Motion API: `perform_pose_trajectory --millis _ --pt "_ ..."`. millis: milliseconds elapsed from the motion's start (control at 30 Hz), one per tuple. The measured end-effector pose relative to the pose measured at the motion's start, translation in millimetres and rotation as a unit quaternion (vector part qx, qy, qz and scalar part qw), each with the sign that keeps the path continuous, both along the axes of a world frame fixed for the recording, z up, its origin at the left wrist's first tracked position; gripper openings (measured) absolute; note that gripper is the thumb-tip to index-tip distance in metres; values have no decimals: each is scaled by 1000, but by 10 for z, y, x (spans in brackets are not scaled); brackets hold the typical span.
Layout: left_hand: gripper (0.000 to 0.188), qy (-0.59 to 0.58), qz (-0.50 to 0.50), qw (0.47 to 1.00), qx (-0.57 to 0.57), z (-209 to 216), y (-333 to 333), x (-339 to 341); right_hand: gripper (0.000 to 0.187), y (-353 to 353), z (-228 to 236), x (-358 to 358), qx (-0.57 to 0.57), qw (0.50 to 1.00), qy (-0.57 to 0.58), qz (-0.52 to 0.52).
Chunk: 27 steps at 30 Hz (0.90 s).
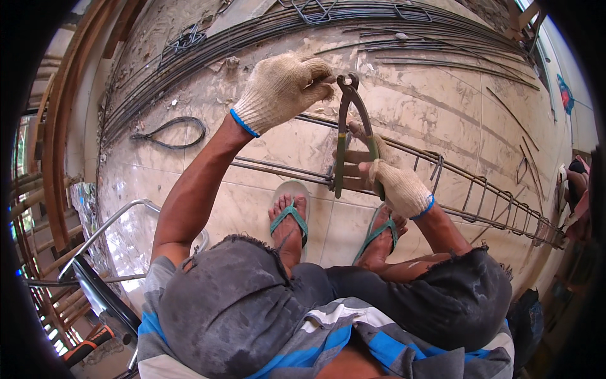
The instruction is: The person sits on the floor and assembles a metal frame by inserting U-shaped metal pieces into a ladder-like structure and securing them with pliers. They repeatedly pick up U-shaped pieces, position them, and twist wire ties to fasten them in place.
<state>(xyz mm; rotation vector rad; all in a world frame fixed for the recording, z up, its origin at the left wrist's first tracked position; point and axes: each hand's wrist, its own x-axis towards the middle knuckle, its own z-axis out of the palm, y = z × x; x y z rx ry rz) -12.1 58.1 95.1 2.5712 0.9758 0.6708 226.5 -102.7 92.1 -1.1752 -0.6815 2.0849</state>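
Note:
My right hand (398, 183), in a knitted white glove with a blue cuff, grips a pair of end-cutting pincers (342, 142) by the green handles. The handles are spread and the jaws point away from me. Just left of the jaws, my left hand (281, 88), gloved the same way, is closed with thumb and fingertips pinched together. What lies in that pinch, if anything, is too small to make out. Under the pincers a long rebar cage (478, 197) runs across the floor to the right, its long bars joined by square stirrups.
A loop of dark tie wire (169, 132) lies on the tiles at left. Long loose rebar (265, 35) stretches across the far side, with bent stirrups (314, 10) on top. Thin rods (512, 118) are scattered at right. A metal-framed chair (104, 290) stands beside me at left.

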Motion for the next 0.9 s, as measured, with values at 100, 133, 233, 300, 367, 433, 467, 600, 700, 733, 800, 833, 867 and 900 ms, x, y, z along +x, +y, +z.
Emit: perform_pose_trajectory --millis 100,133,233,300,367,433,467,600,700,733,800,833,867,900 --pt "21 -21 -11 994 103 83 -5 18 72 81 85 53 18 995 -97 30" --pt "20 -12 -50 990 130 117 47 -14 70 121 97 121 27 991 -114 63" --pt "17 12 -134 978 158 151 240 -266 59 253 270 298 -39 986 -53 155" --pt "15 -6 -160 980 115 122 309 -378 65 281 298 516 -72 979 44 186" --pt "15 -276 8 952 -133 3 376 -450 70 174 150 691 -88 969 113 201" --pt "23 -169 186 946 -204 50 523 -598 78 82 135 698 -110 960 152 209" --pt "26 -121 168 956 -209 -17 557 -668 78 47 170 644 -112 956 160 219" --pt "41 121 129 972 -157 -503 594 -923 77 -31 196 466 -58 934 67 347" --pt "45 138 105 970 -170 -582 387 -814 73 -209 -54 407 18 889 -54 455" --pt "46 112 97 971 -188 -552 317 -799 66 -237 6 336 -8 874 -100 475" --pt "46 63 68 975 -203 -550 220 -789 65 -385 -187 346 4 854 -136 502" --pt "46 43 60 975 -209 -501 159 -814 64 -456 -317 336 15 842 -149 519" --pt "42 64 53 979 -184 -404 96 -798 58 -547 -387 342 -33 863 -159 479" --pt "42 59 49 982 -172 -318 -3 -771 56 -632 -485 311 -13 850 -224 477"
